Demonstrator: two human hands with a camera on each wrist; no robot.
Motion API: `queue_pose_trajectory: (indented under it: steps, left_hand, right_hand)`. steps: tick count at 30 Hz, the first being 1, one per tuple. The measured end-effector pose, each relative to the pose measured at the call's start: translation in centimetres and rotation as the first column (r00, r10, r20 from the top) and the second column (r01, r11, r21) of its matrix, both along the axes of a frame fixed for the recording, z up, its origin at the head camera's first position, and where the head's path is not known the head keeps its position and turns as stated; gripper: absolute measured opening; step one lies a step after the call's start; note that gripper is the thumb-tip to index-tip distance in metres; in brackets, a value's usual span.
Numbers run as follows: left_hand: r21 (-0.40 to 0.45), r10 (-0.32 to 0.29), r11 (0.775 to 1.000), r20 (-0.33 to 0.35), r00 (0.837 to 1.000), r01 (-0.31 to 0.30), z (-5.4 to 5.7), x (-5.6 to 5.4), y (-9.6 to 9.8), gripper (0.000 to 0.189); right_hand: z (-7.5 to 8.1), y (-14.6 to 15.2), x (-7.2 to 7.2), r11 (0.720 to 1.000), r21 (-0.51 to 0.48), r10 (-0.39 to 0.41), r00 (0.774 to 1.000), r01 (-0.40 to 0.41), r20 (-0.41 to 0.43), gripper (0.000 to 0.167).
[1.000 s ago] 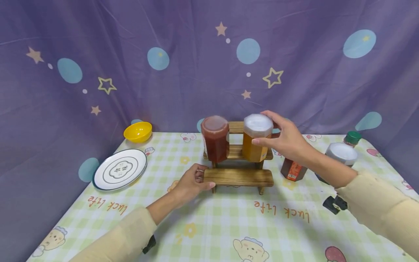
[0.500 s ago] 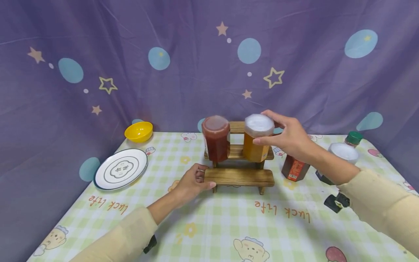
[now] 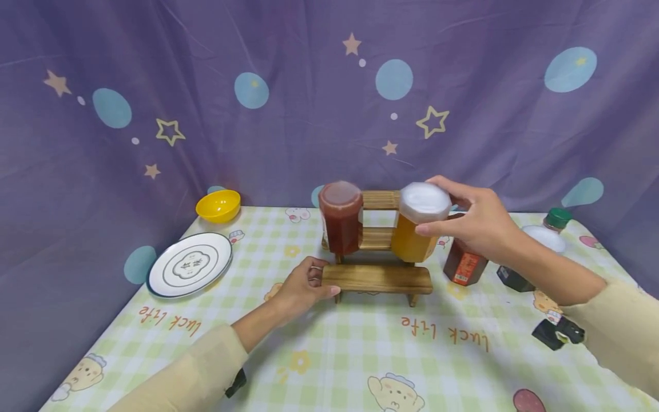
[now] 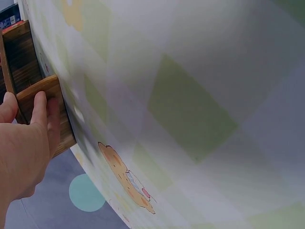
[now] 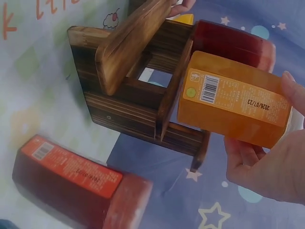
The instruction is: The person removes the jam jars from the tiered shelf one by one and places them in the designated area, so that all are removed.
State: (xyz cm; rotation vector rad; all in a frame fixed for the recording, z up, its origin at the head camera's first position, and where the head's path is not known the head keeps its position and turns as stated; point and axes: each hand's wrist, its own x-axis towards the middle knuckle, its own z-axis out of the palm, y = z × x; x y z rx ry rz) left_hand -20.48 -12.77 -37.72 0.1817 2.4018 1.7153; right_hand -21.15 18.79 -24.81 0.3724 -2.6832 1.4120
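Note:
My right hand (image 3: 481, 220) grips an amber-orange jar (image 3: 414, 237) near its white faceted lid, fingers behind and thumb in front. The jar leans a little and overlaps the right end of the middle step in the head view; in the right wrist view its printed label (image 5: 228, 93) shows, with the base at the step's edge. With fingers and thumb, my left hand (image 3: 298, 292) holds the left end of the lowest step of a wooden stepped rack (image 3: 378, 278). A dark red jar (image 3: 341, 220) stands upright on the middle step's left side.
Right of the rack stands a brown jar (image 3: 463, 266) with a red label. Beyond it, partly behind my right forearm, are a dark jar (image 3: 515, 278) with a white lid and a green-capped bottle (image 3: 558, 218). A white plate (image 3: 216, 257) and yellow bowl (image 3: 218, 207) sit left.
My right hand has moved the orange jar rightward and slightly nearer, from upright on the middle step to a lean. The left hand and the rack have stayed in place.

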Motion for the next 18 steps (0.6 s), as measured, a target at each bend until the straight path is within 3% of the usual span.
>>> queue_pose_trajectory:
  steps: [6, 18]
  left_hand:
    - [0.003, 0.002, 1.0, -0.008, 1.0, -0.002, 0.2, 0.1, 0.0, 0.053]
    - [0.004, 0.004, 1.0, -0.014, 1.0, -0.004, 0.2, 0.1, 0.2, 0.053]
  right_hand:
    - [0.5, 1.7, 1.8, 0.996, -0.081, -0.033, 0.997, 0.038, 0.065, 0.071]
    - [0.2, 4.4, 3.7, 0.994, 0.052, -0.096, 0.995, 0.098, -0.037, 0.07]
